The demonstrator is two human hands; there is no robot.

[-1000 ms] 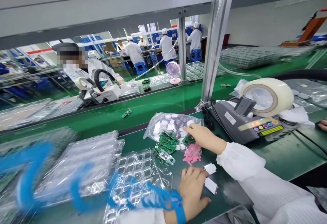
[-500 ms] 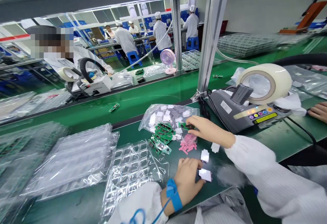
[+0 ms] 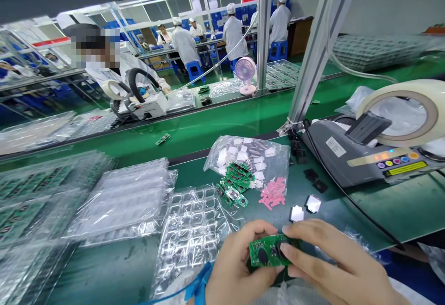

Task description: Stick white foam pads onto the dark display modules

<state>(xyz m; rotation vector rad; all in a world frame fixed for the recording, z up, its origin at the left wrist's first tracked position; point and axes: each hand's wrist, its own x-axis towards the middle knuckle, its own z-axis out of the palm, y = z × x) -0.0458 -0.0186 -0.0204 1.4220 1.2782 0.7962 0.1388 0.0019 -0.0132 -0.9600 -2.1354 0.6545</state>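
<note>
Pinched between left hand (image 3: 236, 270) and right hand (image 3: 335, 263) at the near edge of the table (image 3: 382, 212): a board (image 3: 268, 251). Small, green, oblong, face up, with dark round spots

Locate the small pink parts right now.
Head view, centre of the bench: the pink parts lie just right of the heaped green circuit boards, at the near edge of the clear bag.

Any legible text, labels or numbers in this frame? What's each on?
No text can be read.
White sticker on tape dispenser: too blurred.
Yellow strip under its buttons: too small.
Red banner at the back: blurred.
Green circuit board: no legible print.
</note>
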